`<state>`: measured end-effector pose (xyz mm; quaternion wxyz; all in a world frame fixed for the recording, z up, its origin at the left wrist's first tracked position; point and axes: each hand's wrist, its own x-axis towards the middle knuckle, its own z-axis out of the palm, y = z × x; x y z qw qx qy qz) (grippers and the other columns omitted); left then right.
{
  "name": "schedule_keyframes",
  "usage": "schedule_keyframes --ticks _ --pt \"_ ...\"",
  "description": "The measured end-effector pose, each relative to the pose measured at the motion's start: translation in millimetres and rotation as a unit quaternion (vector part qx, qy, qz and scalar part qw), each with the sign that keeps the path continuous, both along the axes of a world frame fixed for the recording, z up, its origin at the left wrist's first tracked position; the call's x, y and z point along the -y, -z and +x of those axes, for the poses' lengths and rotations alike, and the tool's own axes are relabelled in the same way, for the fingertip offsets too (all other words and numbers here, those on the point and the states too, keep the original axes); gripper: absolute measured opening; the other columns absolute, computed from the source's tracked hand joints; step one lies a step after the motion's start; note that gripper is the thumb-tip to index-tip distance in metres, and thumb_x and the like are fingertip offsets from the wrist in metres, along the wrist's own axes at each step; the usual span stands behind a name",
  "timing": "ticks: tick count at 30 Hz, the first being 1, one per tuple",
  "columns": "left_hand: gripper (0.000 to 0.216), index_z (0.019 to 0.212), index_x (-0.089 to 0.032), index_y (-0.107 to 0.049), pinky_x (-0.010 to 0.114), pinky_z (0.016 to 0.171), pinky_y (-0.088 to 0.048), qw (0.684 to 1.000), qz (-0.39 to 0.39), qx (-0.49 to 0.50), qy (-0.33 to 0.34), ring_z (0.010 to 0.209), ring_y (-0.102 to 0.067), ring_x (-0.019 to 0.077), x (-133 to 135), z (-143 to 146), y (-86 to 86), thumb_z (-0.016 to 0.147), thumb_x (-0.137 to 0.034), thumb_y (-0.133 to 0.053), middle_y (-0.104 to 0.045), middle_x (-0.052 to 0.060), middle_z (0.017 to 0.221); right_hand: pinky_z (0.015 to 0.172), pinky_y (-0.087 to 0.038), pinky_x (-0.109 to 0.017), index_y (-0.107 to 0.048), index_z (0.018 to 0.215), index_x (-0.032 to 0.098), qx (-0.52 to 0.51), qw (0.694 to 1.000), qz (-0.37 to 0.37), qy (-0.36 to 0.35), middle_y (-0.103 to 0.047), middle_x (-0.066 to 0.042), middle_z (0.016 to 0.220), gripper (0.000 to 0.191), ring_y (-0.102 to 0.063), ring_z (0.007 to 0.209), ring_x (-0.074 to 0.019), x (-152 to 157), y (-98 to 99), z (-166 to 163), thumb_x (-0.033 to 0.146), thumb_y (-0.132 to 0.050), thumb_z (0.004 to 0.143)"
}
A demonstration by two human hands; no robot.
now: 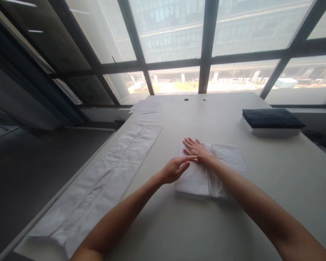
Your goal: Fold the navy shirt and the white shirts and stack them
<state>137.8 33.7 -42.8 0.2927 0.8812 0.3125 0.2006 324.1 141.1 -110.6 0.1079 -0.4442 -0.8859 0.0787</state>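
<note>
A folded white garment (222, 159) lies on the pale table (274, 174) in front of me. My right hand (197, 148) rests flat on its far left part, fingers stretched out and together, palm down. My left hand (177, 168) hovers at the garment's left edge, fingers extended and slightly curled, touching or just above the cloth. Neither hand holds anything.
A long white cloth, folded into a narrow strip (105, 181), lies along the table's left edge. A stack of folded clothes with a dark one on top (271, 121) sits at the far right. Loose papers (148, 107) lie at the far end by the windows.
</note>
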Motion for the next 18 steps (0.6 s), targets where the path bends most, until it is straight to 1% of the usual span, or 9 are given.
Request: schedule_keyframes --ticks 1,3,5,7,10,13,16,18 --pt "0.049 0.151 -0.024 -0.041 0.038 0.118 -0.032 0.999 0.032 -0.019 -0.018 0.141 -0.042 0.0197 -6 -3 4.6 0.107 -0.039 -0.025 -0.052 0.005 0.149 0.121 -0.015 -0.052 -0.031 0.155 0.016 0.0 1.0 -0.001 -0.004 -0.028 -0.012 0.162 0.063 -0.019 0.151 -0.0259 0 0.3 0 0.05 -0.028 0.102" --pt "0.052 0.154 -0.023 -0.035 0.045 0.122 -0.021 0.991 0.092 -0.091 -0.019 0.149 -0.025 0.0225 -12 -6 20.3 0.106 -0.042 -0.031 -0.035 0.007 0.159 0.12 -0.017 -0.053 -0.031 0.155 0.015 -0.002 1.0 -0.002 -0.008 -0.028 -0.012 0.162 0.063 -0.019 0.151 -0.0258 -1 0.6 1 0.049 -0.027 0.103" --pt "0.058 0.157 -0.023 -0.028 0.051 0.123 -0.013 0.978 0.134 -0.159 -0.008 0.153 -0.011 0.0247 -9 -7 37.2 0.105 -0.047 -0.034 -0.018 0.009 0.165 0.12 -0.018 -0.053 -0.031 0.155 0.016 -0.005 1.0 -0.002 -0.009 -0.029 -0.012 0.161 0.062 -0.019 0.151 -0.026 -1 0.2 1 0.048 -0.026 0.103" --pt "0.063 0.158 -0.022 -0.023 0.052 0.122 -0.011 0.967 0.159 -0.199 -0.006 0.153 -0.004 0.0257 0 -8 48.4 0.104 -0.051 -0.034 -0.008 0.01 0.166 0.12 -0.018 -0.053 -0.032 0.155 0.017 -0.012 1.0 -0.001 -0.008 -0.029 -0.011 0.161 0.062 -0.02 0.151 -0.0261 -1 -0.6 1 0.048 -0.026 0.103" --pt "0.069 0.159 -0.019 -0.018 0.052 0.122 -0.009 0.959 0.172 -0.225 0.012 0.153 -0.004 0.0252 12 -12 52.3 0.103 -0.056 -0.033 -0.011 0.012 0.165 0.121 -0.017 -0.052 -0.033 0.155 0.02 -0.019 1.0 -0.003 0.003 -0.03 -0.009 0.161 0.06 -0.021 0.151 -0.0254 0 -1.6 1 0.048 -0.029 0.102" --pt "0.071 0.16 -0.019 -0.015 0.051 0.123 -0.007 0.953 0.178 -0.242 0.023 0.153 -0.005 0.0246 18 -16 47.7 0.102 -0.058 -0.031 -0.017 0.012 0.164 0.121 -0.016 -0.052 -0.034 0.155 0.02 -0.021 1.0 -0.01 0.011 -0.029 -0.008 0.162 0.058 -0.021 0.151 -0.0249 2 -0.8 0 0.046 -0.031 0.102" --pt "0.068 0.158 -0.019 -0.022 0.051 0.123 -0.01 0.949 0.181 -0.257 0.031 0.153 -0.01 0.0258 16 -11 38.3 0.102 -0.056 -0.033 -0.023 0.013 0.163 0.121 -0.014 -0.052 -0.038 0.153 0.02 -0.074 0.997 -0.031 0.02 -0.031 -0.01 0.161 0.058 -0.022 0.15 -0.0254 2 -1.7 -4 0.046 -0.04 0.1" --pt "0.064 0.156 -0.02 -0.029 0.049 0.122 -0.015 0.95 0.18 -0.251 0.033 0.152 -0.015 0.0267 13 0 30.6 0.102 -0.054 -0.035 -0.026 0.013 0.162 0.121 -0.018 -0.05 -0.041 0.151 0.022 -0.125 0.991 -0.042 0.037 -0.037 -0.011 0.158 0.058 -0.027 0.149 -0.0245 -1 -8.0 -4 0.044 -0.045 0.098"
